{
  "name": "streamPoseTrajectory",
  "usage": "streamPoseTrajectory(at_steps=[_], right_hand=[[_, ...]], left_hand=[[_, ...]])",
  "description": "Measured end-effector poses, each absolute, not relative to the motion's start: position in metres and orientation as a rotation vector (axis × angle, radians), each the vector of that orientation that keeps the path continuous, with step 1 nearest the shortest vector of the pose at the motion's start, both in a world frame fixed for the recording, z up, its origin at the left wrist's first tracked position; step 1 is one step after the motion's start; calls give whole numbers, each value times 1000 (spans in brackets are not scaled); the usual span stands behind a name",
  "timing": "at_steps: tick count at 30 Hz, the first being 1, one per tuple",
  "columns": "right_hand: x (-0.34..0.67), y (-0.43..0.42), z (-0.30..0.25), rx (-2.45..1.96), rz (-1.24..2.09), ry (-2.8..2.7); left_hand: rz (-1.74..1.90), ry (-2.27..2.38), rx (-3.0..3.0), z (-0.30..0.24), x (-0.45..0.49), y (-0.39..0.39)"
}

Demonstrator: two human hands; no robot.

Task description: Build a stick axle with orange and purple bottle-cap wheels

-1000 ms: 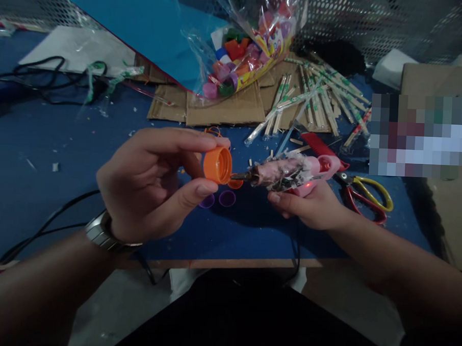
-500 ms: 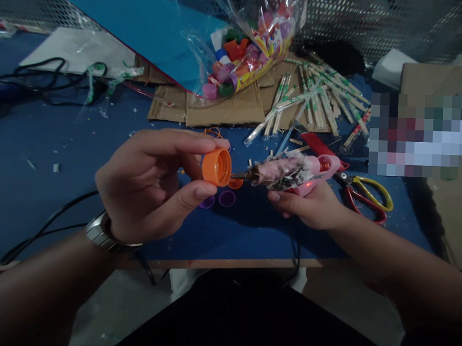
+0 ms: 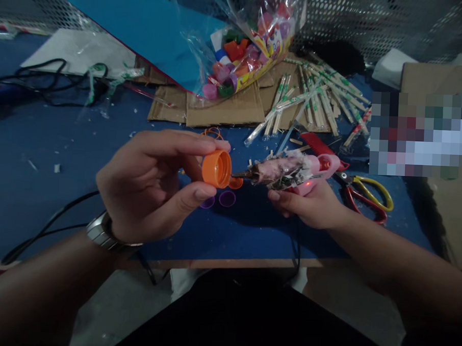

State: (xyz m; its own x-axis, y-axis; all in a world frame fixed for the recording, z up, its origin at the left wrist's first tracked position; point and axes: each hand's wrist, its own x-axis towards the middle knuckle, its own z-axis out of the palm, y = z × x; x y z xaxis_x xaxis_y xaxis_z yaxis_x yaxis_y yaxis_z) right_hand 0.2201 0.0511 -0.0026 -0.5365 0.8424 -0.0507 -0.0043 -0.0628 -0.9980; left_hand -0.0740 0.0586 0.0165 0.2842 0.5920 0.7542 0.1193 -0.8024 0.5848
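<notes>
My left hand [image 3: 154,185] pinches an orange bottle cap [image 3: 213,169] between thumb and fingers, its open side turned to the right. In my right hand [image 3: 310,204] is a pink glue gun [image 3: 284,173] with a small red light lit and a worn, glue-smeared barrel. Its dark nozzle points left and ends at the cap's rim; whether it touches cannot be told. Below, on the blue table, lie a purple ring-like cap [image 3: 227,198], a second purple piece partly behind my left thumb, and another orange cap [image 3: 236,183] behind the nozzle.
A clear bag of colourful caps [image 3: 243,61] sits at the back on cardboard [image 3: 218,110]. Wrapped chopsticks [image 3: 314,95] lie to its right. Scissors [image 3: 368,191] with red and yellow handles rest beyond my right hand. Black cables [image 3: 56,221] cross the table at left.
Almost nothing differs. Both hands keep the orange cap and the glue gun in nearly the same place.
</notes>
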Motion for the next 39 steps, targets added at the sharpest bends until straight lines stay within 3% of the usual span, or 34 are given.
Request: streamPoseTrajectory(at_steps=[39], right_hand=[[219, 52, -1, -966, 1629, -1573]], left_hand=[[1535, 627, 2141, 16, -72, 59]])
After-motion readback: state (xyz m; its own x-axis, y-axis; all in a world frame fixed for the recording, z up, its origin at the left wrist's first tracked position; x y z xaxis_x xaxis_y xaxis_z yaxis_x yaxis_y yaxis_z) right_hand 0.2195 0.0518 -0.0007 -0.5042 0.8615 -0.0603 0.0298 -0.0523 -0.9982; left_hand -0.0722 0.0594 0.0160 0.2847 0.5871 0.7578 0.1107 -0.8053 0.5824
